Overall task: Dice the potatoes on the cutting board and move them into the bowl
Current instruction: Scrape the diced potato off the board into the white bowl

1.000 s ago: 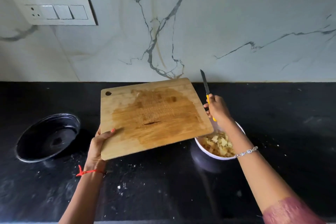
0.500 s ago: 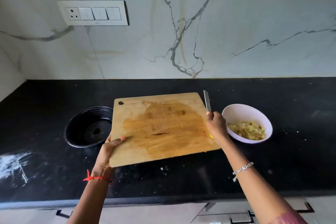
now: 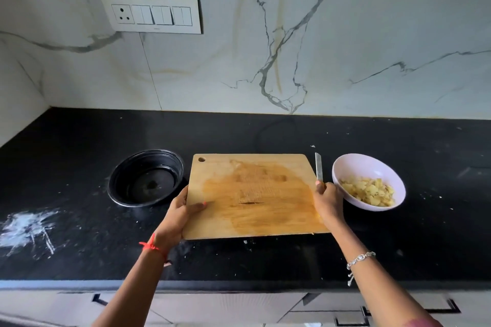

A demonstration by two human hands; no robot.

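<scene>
Potatoes [image 3: 368,191], already diced, are lying in the white bowl [image 3: 364,167], which is standing on the black counter [image 3: 425,233] just to the right of the cutting board [image 3: 255,194]. We are seeing no pieces on the board, only a wet yellowish stain, so we are judging the task as nearly finished.

Our left hand [image 3: 183,210] is gripping the board's left edge, thumb on top and fingers below. Our right hand [image 3: 328,200] is closed around the handle of the knife [image 3: 318,170] at the board's right edge, with the blade pointing away from us, between board and bowl. Whether the board is lying fully flat on the counter or is a little lifted, we cannot say from this angle.

What could be going wrong from here: the blade is standing near the bowl's rim, so a careless turn of the right wrist could be knocking the bowl and spilling the dice. The board is looking wet, so it could be sliding on the smooth counter toward the black dish [image 3: 146,178] on its left. Putting the knife down carelessly near our fingers is also carrying a risk of a cut.
</scene>
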